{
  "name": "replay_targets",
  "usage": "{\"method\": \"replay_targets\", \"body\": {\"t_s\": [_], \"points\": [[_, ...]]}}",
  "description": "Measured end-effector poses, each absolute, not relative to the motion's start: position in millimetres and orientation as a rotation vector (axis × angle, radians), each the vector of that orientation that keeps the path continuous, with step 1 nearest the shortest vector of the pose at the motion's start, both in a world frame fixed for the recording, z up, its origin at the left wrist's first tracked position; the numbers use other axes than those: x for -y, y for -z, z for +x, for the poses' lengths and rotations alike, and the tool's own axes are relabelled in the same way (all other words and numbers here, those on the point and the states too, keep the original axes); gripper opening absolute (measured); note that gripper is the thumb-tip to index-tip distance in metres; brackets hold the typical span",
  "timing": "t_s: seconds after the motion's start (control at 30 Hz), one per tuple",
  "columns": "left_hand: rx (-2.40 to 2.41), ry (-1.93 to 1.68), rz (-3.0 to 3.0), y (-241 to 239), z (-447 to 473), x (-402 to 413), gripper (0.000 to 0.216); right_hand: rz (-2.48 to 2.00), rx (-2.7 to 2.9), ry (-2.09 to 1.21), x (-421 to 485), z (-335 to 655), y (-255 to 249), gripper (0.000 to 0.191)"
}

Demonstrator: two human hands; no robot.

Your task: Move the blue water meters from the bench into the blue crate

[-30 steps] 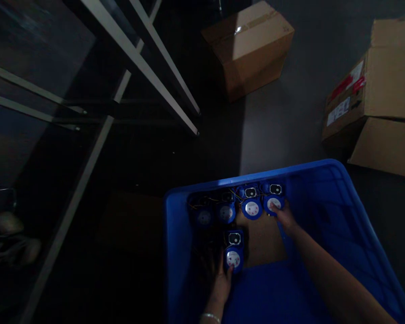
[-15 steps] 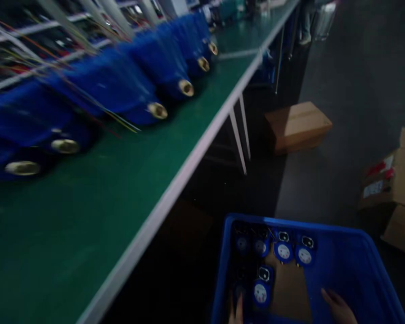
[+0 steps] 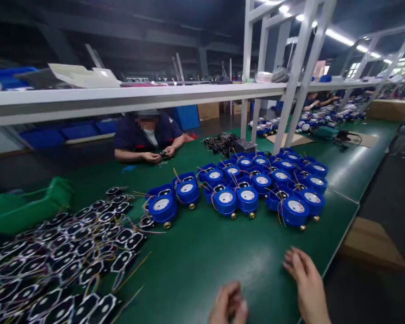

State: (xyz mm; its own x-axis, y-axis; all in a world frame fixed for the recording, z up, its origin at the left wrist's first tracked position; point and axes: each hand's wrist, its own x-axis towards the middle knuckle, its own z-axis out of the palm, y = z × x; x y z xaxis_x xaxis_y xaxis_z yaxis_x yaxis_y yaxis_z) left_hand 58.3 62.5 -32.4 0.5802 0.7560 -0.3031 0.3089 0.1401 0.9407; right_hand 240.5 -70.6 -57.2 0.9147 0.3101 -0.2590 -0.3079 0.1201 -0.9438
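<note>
My left hand (image 3: 228,302) is at the bottom of the view over the green tabletop, its fingers loosely bent and apart, with nothing seen in it. Further right, near the table's edge, my right hand (image 3: 305,279) stretches its fingers forward, also without anything in it. Beyond both hands stand rows of blue water meters (image 3: 225,198) with white dials, brass fittings and thin coloured wires. The meter nearest my right hand (image 3: 295,208) is a short way off, untouched. To the left lie many black, white-edged modules (image 3: 87,247) with wires attached.
A green bin (image 3: 30,204) sits at the left. Across the table a co-worker (image 3: 148,135) handles a small dark part beneath a white shelf (image 3: 175,94). White posts (image 3: 299,72) rise behind the meters. On the floor at right is a cardboard box (image 3: 373,243).
My view has swung up and left from the blue crate of meters on the floor to the tabletop. Both hands have left the crate and are now over the table.
</note>
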Motion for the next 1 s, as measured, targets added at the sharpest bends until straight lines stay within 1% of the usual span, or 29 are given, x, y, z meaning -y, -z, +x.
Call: {"method": "replay_targets", "body": {"t_s": [0.1,0.2,0.3,0.37,0.5,0.6,0.7,0.8,0.87,0.93,1.0], "points": [[-0.97,-0.536,1.285,-3.7,104.5,-152.8,0.041,-1.327,0.023,-0.523,-40.6,287.6,19.0,0.067],[-0.956,-0.633,1.151,-19.1,164.6,-228.1,0.044,-1.275,0.027,-0.685,-118.2,323.3,4.2,0.047],[-0.923,-0.67,1.057,-22.6,200.3,-267.0,0.04,-1.214,0.033,-0.779,-149.4,332.7,1.7,0.036],[-0.909,-0.658,1.018,-22.7,202.3,-276.3,0.037,-1.201,0.005,-0.796,-150.9,325.9,1.8,0.033],[-0.814,-0.589,0.994,-25.0,164.9,-275.2,0.032,-1.218,-0.041,-0.802,-132.0,287.2,2.5,0.036],[-0.778,-0.501,0.993,-28.1,113.5,-259.7,0.031,-1.246,-0.059,-0.765,-105.7,238.7,5.2,0.05],[-0.825,-0.424,0.991,-34.1,50.0,-228.3,0.043,-1.302,-0.075,-0.733,-66.7,181.9,6.8,0.063],[-0.91,-0.348,0.995,-46.9,-13.5,-186.9,0.064,-1.402,-0.09,-0.731,-21.2,129.2,2.6,0.069],[-0.949,-0.294,1.02,-57.0,-48.0,-160.2,0.073,-1.48,-0.076,-0.739,5.6,101.4,-2.0,0.07],[-0.967,-0.257,1.074,-64.5,-73.0,-138.2,0.074,-1.561,-0.029,-0.74,26.2,81.1,-6.2,0.068],[-0.978,-0.239,1.162,-68.1,-89.0,-123.0,0.069,-1.645,0.047,-0.717,39.9,68.7,-10.0,0.067]]}}
